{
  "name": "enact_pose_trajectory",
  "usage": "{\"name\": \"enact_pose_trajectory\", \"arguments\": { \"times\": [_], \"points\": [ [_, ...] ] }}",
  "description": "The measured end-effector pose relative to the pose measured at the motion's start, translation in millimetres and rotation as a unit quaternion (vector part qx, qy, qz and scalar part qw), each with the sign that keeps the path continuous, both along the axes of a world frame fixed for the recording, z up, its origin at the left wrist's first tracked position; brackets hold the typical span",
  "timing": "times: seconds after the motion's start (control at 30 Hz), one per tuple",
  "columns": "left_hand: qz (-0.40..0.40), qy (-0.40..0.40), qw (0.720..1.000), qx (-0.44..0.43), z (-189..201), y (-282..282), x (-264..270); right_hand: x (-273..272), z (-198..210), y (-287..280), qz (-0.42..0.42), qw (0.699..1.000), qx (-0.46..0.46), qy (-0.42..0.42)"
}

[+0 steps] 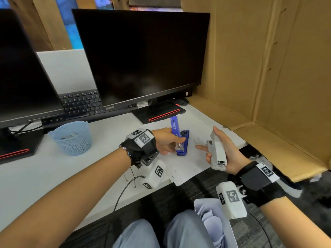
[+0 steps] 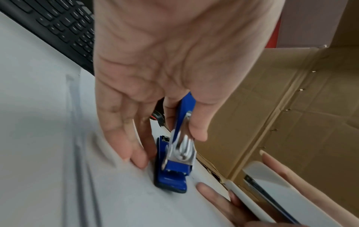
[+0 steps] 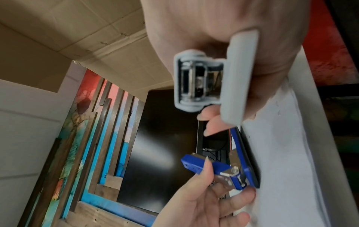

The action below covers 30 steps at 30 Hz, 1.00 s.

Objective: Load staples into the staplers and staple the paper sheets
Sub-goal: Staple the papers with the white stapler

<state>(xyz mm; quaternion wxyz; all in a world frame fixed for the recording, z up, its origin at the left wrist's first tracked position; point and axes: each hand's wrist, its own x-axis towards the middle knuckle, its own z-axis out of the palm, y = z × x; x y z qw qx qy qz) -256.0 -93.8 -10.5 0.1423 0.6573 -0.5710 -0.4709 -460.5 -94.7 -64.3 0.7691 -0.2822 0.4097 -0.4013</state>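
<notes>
Now our left hand steadies the blue stapler on the paper, thumb on its raised lid; our right hand grips the white stapler aloft. Both look light, rigid, hinged; best held by the sides.

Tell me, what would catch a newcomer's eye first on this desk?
Probably the blue stapler, standing on the paper sheets with its top swung open, the left hand at its side. Just right of it, the right hand holds a white stapler above the desk. Behind them looms a large dark monitor.
</notes>
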Motion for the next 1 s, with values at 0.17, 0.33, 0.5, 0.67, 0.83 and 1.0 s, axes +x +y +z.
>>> {"name": "enact_pose_trajectory", "arguments": {
  "times": [0.17,0.33,0.5,0.67,0.83,1.0],
  "points": [
    [0.035,-0.053,0.997,-0.045,-2.8,0.6,31.4,0.2,-2.9,-0.8,0.003,1.000,-0.008,0.002],
    [0.094,-0.111,0.987,-0.068,-6.4,1.7,68.9,0.4,-1.8,1.5,0.001,1.000,-0.016,0.011],
    [0.161,-0.152,0.975,-0.020,-16.6,-4.1,115.7,2.0,-3.2,2.8,0.002,0.999,-0.028,0.018],
    [0.214,-0.132,0.968,-0.023,-17.8,-4.9,146.5,2.2,-5.6,2.0,0.004,0.999,-0.030,0.022],
    [0.225,-0.189,0.955,-0.047,-15.9,-8.5,164.7,2.0,-5.3,2.3,0.011,0.999,-0.034,0.025],
    [0.226,-0.330,0.904,-0.149,10.3,-10.6,142.5,1.0,-5.7,1.5,0.014,0.999,-0.035,0.016]
  ]
}}
